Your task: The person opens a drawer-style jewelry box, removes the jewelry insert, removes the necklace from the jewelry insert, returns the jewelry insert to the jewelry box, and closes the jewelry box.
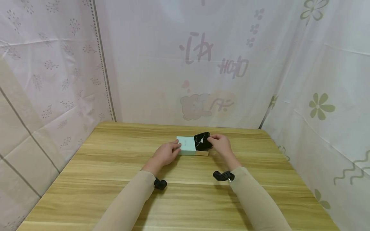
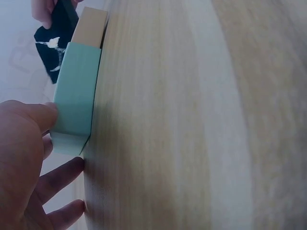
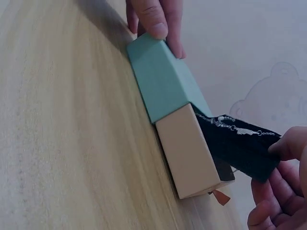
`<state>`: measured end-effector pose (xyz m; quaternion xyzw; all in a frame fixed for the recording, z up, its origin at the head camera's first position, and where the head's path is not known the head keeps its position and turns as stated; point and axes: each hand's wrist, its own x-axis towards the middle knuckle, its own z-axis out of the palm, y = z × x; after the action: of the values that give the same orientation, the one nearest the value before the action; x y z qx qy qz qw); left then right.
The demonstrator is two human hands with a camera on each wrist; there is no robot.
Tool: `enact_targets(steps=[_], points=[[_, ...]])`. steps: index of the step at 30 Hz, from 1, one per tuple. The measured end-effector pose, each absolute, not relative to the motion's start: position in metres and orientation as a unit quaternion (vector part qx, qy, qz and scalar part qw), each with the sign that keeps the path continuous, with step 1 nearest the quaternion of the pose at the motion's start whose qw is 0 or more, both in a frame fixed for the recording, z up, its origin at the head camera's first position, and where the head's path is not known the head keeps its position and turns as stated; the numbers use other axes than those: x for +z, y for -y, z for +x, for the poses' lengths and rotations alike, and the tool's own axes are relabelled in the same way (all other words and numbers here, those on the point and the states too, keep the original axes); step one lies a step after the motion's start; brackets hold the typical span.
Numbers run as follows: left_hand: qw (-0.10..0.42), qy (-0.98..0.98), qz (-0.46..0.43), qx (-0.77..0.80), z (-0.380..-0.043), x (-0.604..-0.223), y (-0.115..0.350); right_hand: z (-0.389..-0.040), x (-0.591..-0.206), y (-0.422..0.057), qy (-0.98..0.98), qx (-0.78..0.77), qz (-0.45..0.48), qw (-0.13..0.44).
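Observation:
A small jewelry box lies on the table, its mint-green sleeve [image 1: 186, 146] to the left and its tan inner drawer [image 1: 202, 153] slid partway out to the right. My left hand [image 1: 166, 152] holds the sleeve's left end between thumb and fingers. At the drawer, my right hand [image 1: 221, 144] pinches the right edge of a black padded insert [image 3: 244, 148], which is tilted up out of the drawer. A thin silver chain [image 3: 240, 128] with a pale pendant lies across the insert. Part of the insert's left end is hidden by the sleeve.
The wood-grain table [image 1: 179, 199] extends around the box. Patterned curtains [image 1: 162, 64] hang behind it and on both sides. A brown ribbon tab [image 3: 221, 197] sticks out at the drawer's end. Each wrist bears a black camera [image 1: 224, 175].

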<state>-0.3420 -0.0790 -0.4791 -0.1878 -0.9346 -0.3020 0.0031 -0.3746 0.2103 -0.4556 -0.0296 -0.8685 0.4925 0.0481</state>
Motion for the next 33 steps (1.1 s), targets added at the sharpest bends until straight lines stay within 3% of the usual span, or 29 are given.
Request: enact_targets(steps=[33], points=[[0.012, 0.938, -0.185, -0.293, -0.350, -0.487, 0.078, -0.365, -0.433, -0.196, 0.752, 0.647, -0.007, 0.123]])
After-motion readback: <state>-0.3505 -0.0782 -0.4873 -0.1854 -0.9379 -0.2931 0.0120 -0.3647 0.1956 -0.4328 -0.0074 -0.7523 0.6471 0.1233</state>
